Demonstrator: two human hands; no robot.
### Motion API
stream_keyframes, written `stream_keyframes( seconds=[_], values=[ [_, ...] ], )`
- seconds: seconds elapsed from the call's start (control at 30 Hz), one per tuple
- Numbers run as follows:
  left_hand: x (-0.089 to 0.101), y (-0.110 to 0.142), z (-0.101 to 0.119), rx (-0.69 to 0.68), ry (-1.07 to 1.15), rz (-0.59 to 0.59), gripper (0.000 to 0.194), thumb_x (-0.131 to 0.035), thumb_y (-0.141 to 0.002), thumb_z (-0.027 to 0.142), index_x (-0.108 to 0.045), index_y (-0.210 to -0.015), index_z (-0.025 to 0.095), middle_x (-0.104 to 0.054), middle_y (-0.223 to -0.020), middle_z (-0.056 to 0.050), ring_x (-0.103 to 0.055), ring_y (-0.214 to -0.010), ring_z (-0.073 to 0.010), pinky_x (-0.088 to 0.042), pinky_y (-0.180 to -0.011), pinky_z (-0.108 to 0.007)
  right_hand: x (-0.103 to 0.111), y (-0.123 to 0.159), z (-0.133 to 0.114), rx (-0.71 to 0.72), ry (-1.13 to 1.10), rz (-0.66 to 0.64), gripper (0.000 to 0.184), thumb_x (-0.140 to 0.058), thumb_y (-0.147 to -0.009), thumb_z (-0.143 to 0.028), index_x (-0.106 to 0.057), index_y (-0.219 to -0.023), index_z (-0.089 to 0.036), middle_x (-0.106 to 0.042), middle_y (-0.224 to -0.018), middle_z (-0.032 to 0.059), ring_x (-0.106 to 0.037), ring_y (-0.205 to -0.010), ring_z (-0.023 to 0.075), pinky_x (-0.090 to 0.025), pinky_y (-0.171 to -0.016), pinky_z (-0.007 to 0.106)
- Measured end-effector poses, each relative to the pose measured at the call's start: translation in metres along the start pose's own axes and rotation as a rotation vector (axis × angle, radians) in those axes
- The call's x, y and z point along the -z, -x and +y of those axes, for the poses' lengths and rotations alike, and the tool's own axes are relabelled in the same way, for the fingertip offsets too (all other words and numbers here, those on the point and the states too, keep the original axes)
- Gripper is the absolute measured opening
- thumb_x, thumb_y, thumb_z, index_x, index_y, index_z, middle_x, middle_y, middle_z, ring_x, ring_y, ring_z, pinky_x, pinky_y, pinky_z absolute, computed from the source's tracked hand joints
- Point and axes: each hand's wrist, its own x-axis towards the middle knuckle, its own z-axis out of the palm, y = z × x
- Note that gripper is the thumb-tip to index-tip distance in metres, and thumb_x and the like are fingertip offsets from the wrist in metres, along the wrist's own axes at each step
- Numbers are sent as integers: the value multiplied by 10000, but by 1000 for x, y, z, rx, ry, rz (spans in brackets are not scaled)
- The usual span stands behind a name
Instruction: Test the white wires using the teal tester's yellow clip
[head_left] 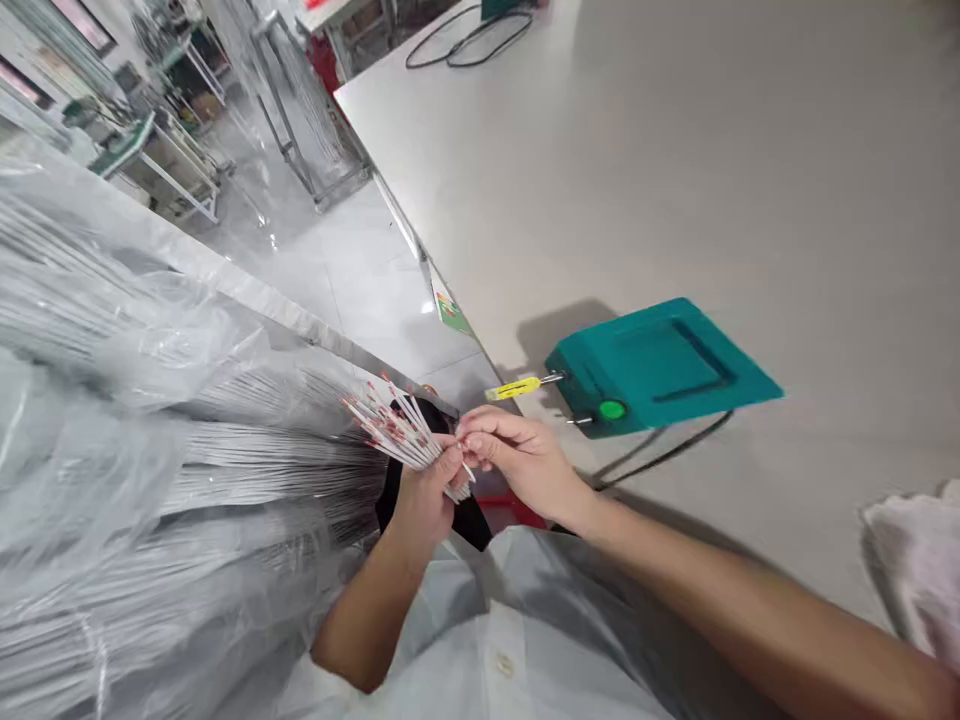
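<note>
A bundle of thin white wires (401,435) with reddish tips is wrapped in my left hand (427,500), its tips fanning out to the upper left. Short ends of the bundle show below my left thumb. My right hand (529,460) meets the bundle at its right side, thumb and index finger pinched together on what looks like a single white wire; the fingertips partly hide it. Just right of my hands, on the table edge, sits a green box-shaped device (667,365) with a round green button. A yellow-handled clip or probe (514,388) sticks out from its front.
Long bunches of white wires in clear plastic (247,470) fill the left side, close to my left arm. The grey table (675,180) spans the right. A black cable (480,50) lies at its far end, and whitish cloth (919,570) lies at the right. Metal racks (292,150) stand behind.
</note>
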Motion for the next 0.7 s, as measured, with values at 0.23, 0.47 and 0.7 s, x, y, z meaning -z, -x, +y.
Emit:
stream_keyframes(
  seconds=[0.23, 0.47, 0.7],
  values=[
    [-5, 3, 0, -15, -11, 30, 235, -705, -706, 353, -607, -712, 139, -426, -520, 52, -330, -473, -50, -253, -481, -205, 0, 2, -9, 297, 418, 55, 148, -517, -834, -170, -594, -711, -200, -596, -751, 31, -564, -745, 144, -466, -673, 294],
    [-6, 2, 11, -43, 89, 75, 188, -735, -682, 289, -625, -721, 141, -558, -628, 24, -345, -455, -17, -246, -466, -174, 6, 1, -2, 314, 609, 129, 128, -501, -844, -197, -590, -753, -204, -615, -750, 38, -579, -730, 157, -479, -659, 301],
    [-4, 2, 10, -47, 41, 93, 235, -755, -644, 332, -643, -702, 134, -526, -568, 30, -361, -453, -25, -268, -462, -178, 3, 2, -11, 253, 464, 42, 205, -490, -879, -286, -661, -950, -198, -681, -931, 73, -628, -876, 174, -504, -762, 327]
  ],
)
